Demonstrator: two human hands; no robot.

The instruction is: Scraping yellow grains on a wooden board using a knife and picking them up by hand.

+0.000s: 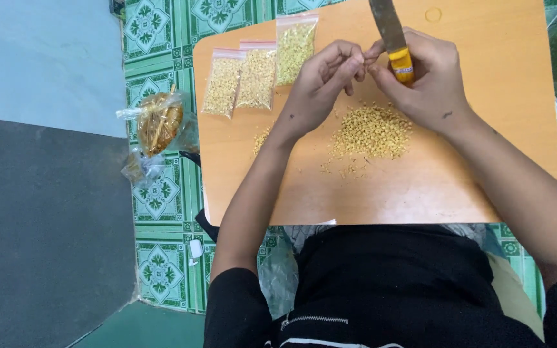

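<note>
Leftward, three clear seed-filled bags (257, 76), wooden board (485, 129)

Knife (391, 35) with grey blade and yellow handle, upright, gripped among right-hand fingers (388, 74); heap of small yellow pieces (372, 132) loose just below the fingertips.

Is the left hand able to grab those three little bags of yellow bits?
Probably yes. The left hand sits just right of the three small bags on the orange board, with nothing lying between them. Its fingertips are pinched together near the knife, though.
</note>
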